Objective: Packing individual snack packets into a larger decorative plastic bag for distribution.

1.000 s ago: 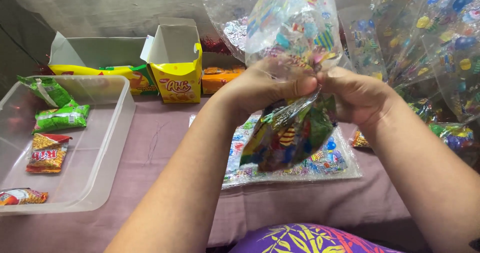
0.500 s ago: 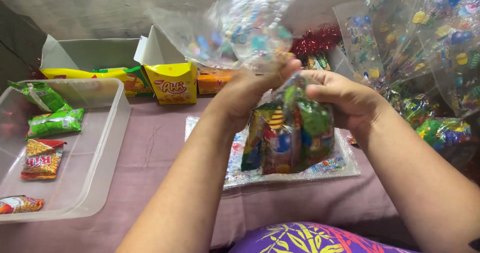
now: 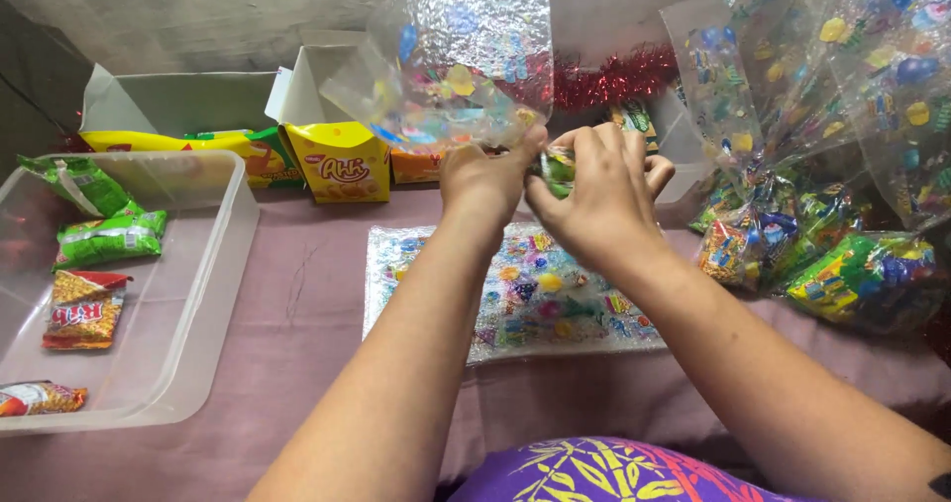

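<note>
Clear printed cellophane made up the gift bag (image 3: 451,76) that both hands held above the middle of the worktop (image 3: 297,304). The left hand (image 3: 487,180) and the right hand (image 3: 594,190) had their fingers clenched around its gathered neck, its mouth flaring upward. Most of the filling was hidden behind the hands.

If the pinch loosened, the slippery film would likely spring open and the snacks inside could drop onto the flat stack of cellophane sheets (image 3: 515,294) below. Twisting too hard might tear the thin film.

Four snack packets showed in the one clear plastic tub (image 3: 213,294) at the left edge: two green (image 3: 109,236), two orange-red (image 3: 84,309). At least two open cartons (image 3: 342,160) stood along the far edge. Finished bags (image 3: 842,264) crowded the right edge; their number I could not tell.
</note>
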